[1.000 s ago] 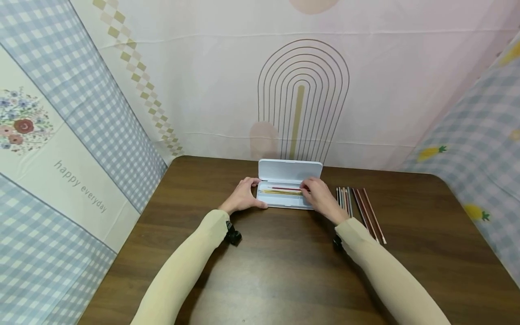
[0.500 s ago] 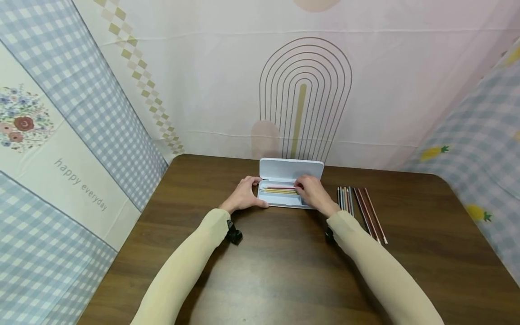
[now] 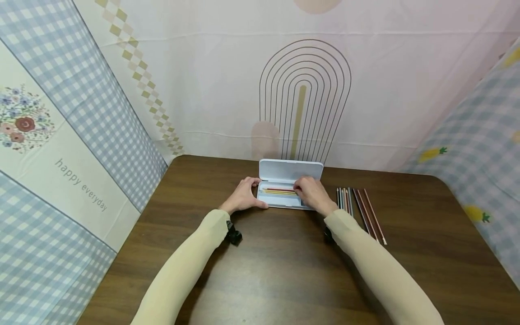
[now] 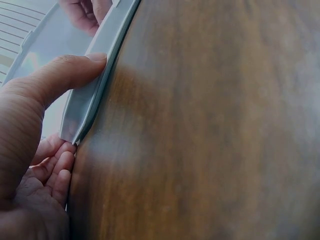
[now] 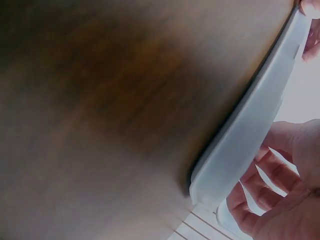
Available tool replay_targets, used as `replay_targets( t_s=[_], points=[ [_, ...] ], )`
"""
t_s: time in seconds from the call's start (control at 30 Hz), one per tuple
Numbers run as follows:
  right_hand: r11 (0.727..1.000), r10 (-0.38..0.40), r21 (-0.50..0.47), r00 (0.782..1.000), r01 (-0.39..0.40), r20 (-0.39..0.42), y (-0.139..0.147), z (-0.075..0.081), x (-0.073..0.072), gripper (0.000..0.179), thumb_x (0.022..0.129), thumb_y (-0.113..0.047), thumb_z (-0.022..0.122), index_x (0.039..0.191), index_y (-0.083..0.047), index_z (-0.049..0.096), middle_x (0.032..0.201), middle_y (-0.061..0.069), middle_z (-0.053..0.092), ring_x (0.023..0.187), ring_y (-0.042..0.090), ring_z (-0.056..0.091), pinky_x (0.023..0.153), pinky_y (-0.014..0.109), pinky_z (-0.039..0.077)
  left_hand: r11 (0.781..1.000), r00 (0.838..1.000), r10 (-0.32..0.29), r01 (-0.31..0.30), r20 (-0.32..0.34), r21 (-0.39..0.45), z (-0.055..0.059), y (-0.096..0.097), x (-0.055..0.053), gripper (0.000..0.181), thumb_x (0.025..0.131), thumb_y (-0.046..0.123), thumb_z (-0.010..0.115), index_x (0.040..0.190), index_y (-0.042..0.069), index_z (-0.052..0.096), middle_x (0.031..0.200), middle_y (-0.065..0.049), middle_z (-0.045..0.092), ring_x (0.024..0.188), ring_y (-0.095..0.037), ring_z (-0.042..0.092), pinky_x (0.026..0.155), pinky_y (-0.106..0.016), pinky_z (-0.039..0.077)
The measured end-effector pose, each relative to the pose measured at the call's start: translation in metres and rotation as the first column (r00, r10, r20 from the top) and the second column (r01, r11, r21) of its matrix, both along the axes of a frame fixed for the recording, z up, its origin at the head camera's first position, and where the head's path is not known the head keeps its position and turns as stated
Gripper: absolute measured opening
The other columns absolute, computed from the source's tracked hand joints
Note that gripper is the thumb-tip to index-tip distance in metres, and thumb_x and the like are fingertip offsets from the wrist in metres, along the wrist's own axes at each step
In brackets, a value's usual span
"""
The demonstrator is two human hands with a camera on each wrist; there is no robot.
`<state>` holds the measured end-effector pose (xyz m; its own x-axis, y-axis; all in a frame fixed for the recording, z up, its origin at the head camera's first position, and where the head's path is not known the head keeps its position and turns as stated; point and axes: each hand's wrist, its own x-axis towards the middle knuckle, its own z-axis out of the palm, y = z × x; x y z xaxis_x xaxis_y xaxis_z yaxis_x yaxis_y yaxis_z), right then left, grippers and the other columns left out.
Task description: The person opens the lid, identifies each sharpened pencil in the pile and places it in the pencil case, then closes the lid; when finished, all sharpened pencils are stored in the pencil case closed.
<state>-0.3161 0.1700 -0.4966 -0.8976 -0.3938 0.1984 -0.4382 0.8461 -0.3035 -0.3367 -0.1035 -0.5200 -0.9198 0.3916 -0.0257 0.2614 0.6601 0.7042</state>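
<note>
A pale pencil case (image 3: 281,202) lies on the table with its lid (image 3: 289,170) raised at the back. My left hand (image 3: 243,196) grips the case's left end. In the left wrist view its thumb presses the front wall (image 4: 82,111), and its other fingers wrap the corner. Yellow colored pencils (image 3: 276,192) and a red colored pencil (image 3: 280,189) lie lengthwise in the case. My right hand (image 3: 312,193) reaches over the case's right part, fingers curled at the right end of the red pencil. The right wrist view shows those fingers (image 5: 267,187) behind the front wall; their tips are hidden.
To the right of the case, several colored pencils (image 3: 344,201) lie in a row on the brown table (image 3: 252,271). Beside them are longer reddish-brown pencils (image 3: 369,212). A printed cloth (image 3: 219,90) hangs right behind the table's back edge.
My right hand has moved a little left inside the case, and the red pencil has shifted left alongside the yellow ones. The left hand has kept its place.
</note>
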Motion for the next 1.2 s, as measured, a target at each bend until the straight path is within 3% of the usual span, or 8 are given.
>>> replay_targets(
  t_s=[0.27, 0.5, 0.93, 1.2],
  points=[
    [0.999, 0.003, 0.053, 1.0, -0.001, -0.022, -0.0006, 0.0007, -0.0034, 0.015, 0.1, -0.001, 0.071, 0.102, -0.002, 0.086, 0.103, 0.016, 0.083, 0.097, 0.033, 0.079, 0.085, 0.051, 0.064, 1.0, 1.0, -0.003, 0.003, -0.004, 0.004, -0.0008, 0.0006, -0.0003, 0.094, 0.074, 0.035, 0.099, 0.151, 0.003, 0.056, 0.145, -0.019, 0.059, 0.137, -0.033, 0.051, 0.123, -0.049, 0.044],
    [0.995, 0.03, 0.099, 0.997, -0.022, -0.076, 0.0004, 0.0, -0.0043, 0.021, 0.098, 0.004, 0.068, 0.097, -0.004, 0.086, 0.098, 0.014, 0.083, 0.095, 0.034, 0.079, 0.084, 0.052, 0.064, 1.0, 1.0, -0.001, 0.001, -0.001, 0.0, -0.0003, 0.0012, -0.0002, 0.095, 0.074, 0.035, 0.099, 0.152, 0.003, 0.056, 0.145, -0.018, 0.059, 0.138, -0.033, 0.05, 0.123, -0.049, 0.044],
    [0.992, 0.025, 0.128, 0.996, -0.014, -0.086, -0.002, -0.0022, -0.0033, 0.02, 0.099, 0.004, 0.067, 0.097, -0.004, 0.085, 0.098, 0.014, 0.083, 0.096, 0.033, 0.079, 0.087, 0.051, 0.064, 1.0, 1.0, 0.002, -0.002, 0.001, -0.001, -0.0011, 0.0016, -0.0007, 0.095, 0.073, 0.035, 0.1, 0.151, 0.003, 0.056, 0.145, -0.019, 0.059, 0.137, -0.034, 0.05, 0.123, -0.049, 0.044],
    [0.995, 0.007, 0.099, 0.998, -0.001, -0.061, -0.0034, -0.0011, -0.0001, 0.02, 0.101, 0.003, 0.065, 0.103, -0.001, 0.085, 0.103, 0.016, 0.083, 0.101, 0.034, 0.078, 0.093, 0.05, 0.063, 1.0, 1.0, -0.001, 0.001, -0.007, 0.021, -0.0099, -0.0016, -0.0068, 0.096, 0.07, 0.038, 0.099, 0.15, 0.005, 0.057, 0.143, -0.016, 0.06, 0.134, -0.031, 0.051, 0.12, -0.048, 0.045]
  ],
)
